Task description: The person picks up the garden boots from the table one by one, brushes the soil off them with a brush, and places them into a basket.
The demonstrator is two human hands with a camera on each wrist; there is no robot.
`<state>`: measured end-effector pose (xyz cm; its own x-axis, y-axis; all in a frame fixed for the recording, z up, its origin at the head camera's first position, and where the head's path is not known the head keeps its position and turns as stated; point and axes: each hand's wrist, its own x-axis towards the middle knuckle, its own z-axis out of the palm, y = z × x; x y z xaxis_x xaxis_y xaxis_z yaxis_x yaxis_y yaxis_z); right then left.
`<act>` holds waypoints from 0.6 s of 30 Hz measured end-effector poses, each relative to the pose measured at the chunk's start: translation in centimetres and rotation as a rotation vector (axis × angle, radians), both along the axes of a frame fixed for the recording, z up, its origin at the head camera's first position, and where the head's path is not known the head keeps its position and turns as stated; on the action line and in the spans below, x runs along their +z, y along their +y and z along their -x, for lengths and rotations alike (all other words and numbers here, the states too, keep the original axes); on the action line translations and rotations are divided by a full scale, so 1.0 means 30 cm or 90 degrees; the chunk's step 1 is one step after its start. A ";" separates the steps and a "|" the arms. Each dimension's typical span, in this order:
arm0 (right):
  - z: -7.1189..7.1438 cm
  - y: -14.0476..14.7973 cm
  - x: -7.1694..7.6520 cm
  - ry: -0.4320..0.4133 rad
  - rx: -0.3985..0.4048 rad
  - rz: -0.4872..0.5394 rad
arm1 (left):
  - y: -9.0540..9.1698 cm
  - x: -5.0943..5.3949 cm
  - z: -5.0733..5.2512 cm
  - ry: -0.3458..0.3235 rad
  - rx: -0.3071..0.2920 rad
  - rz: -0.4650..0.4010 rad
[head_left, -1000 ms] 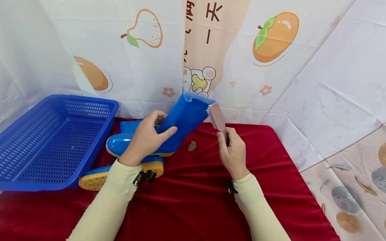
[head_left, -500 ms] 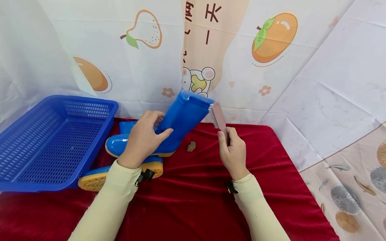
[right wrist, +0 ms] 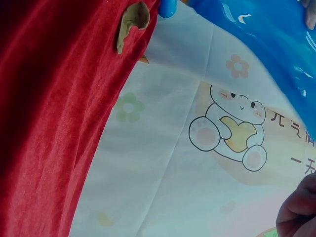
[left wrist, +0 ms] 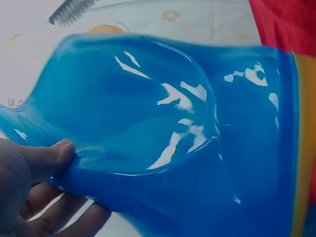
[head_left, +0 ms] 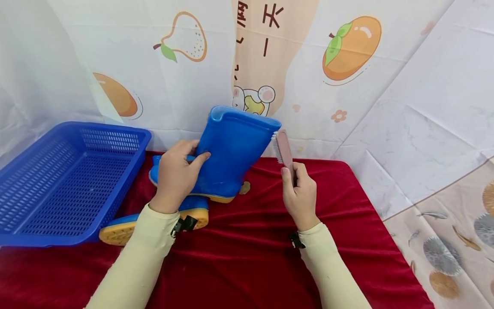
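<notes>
L hand point(head_left: 175, 176) pinches the side of the blue boot's shaft, thumb on the near face, fingers behind it (left wrist view). Blue boot point(head_left: 237, 146) is held tilted near the table's far edge, opening up, yellow-edged sole down; can't tell if sole touches anything. R hand point(head_left: 300, 195) has fingers curled round the handle of a pink brush point(head_left: 284, 148), white bristles facing the boot's top R edge, just beside it; contact unclear. 2nd boot point(head_left: 119, 233) lies on its side twd table's L edge, yellow sole showing, partly hidden by L sleeve. Blue basket point(head_left: 46, 240) at L edge, next to it. Brown scrap point(head_left: 245, 187) nr far edge, by the heel. Red cloth point(head_left: 247, 266) covers table. Printed curtain point(head_left: 185, 94) behind has dark-red Chinese chars: 天 & 一 legible, others cut by a fold; R wrist view also gives 气.
</notes>
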<state>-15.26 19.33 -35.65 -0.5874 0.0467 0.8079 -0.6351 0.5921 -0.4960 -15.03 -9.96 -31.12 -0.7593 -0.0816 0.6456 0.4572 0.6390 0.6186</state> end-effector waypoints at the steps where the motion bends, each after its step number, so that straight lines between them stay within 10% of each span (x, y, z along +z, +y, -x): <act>1: 0.000 0.001 0.001 0.004 0.002 0.007 | 0.002 0.000 0.001 0.005 -0.009 -0.022; 10: 0.005 0.007 0.008 0.053 0.020 0.062 | -0.007 -0.015 0.025 -0.016 -0.052 -0.094; 18: 0.001 0.006 0.006 0.048 0.033 0.063 | -0.019 -0.037 0.035 -0.174 -0.140 -0.050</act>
